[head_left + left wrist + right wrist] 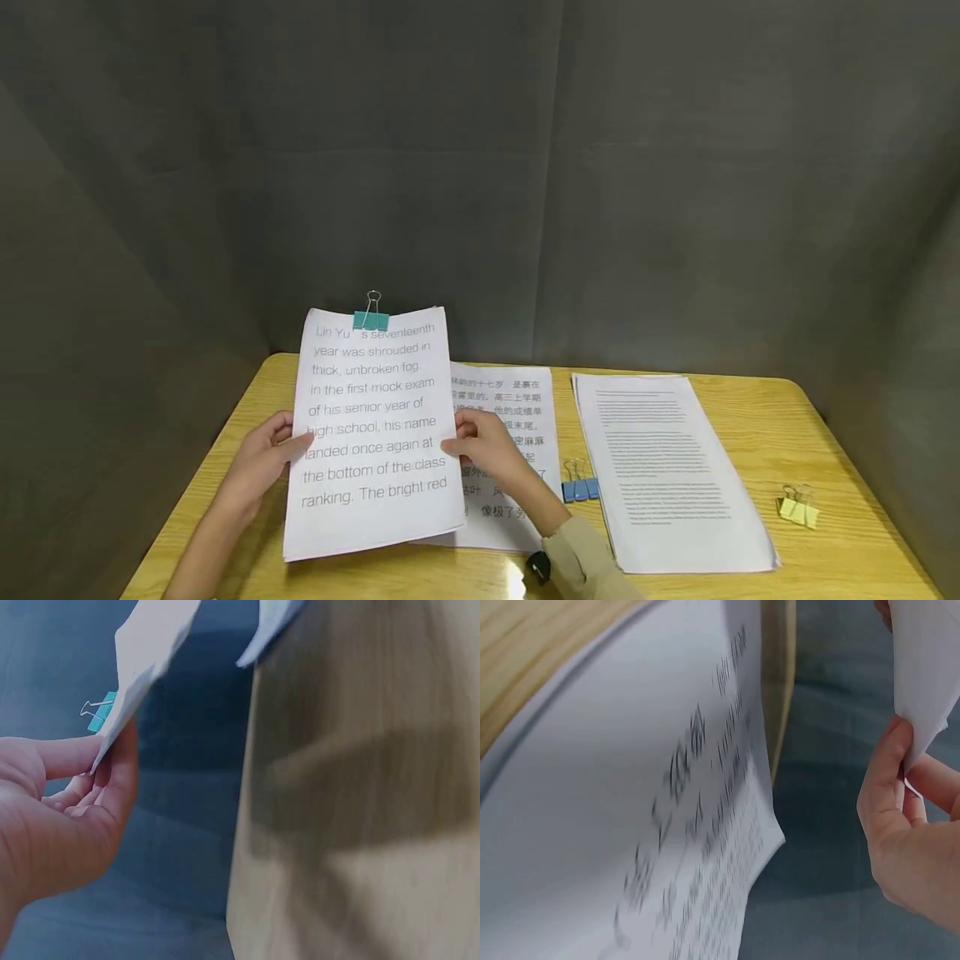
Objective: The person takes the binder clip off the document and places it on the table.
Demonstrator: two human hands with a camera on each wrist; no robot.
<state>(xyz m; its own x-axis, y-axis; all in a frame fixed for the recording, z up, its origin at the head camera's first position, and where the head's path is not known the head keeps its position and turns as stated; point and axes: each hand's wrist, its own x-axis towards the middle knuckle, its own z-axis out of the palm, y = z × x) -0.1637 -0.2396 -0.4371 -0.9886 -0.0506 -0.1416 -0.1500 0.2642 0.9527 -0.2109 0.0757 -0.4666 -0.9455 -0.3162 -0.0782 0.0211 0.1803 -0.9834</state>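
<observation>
Both hands hold up a stack of printed paper (375, 433) with large English text, raised above the table. A teal binder clip (371, 321) grips the middle of its top edge, wire handles upward. My left hand (258, 458) pinches the left edge between thumb and fingers; the left wrist view shows this pinch, with the teal clip (102, 712) beyond. At the right edge my right hand (487, 446) pinches the paper the same way, also seen in the right wrist view. Behind and partly hidden by the held stack lie sheets with large Chinese text (525, 433) on the table.
A stack of small-print paper (667, 467) lies on the right of the wooden table (795, 433). Between the stacks sits a blue binder clip (581, 490). A yellow binder clip (798, 511) lies near the right edge. Dark cloth (480, 183) hangs behind the table.
</observation>
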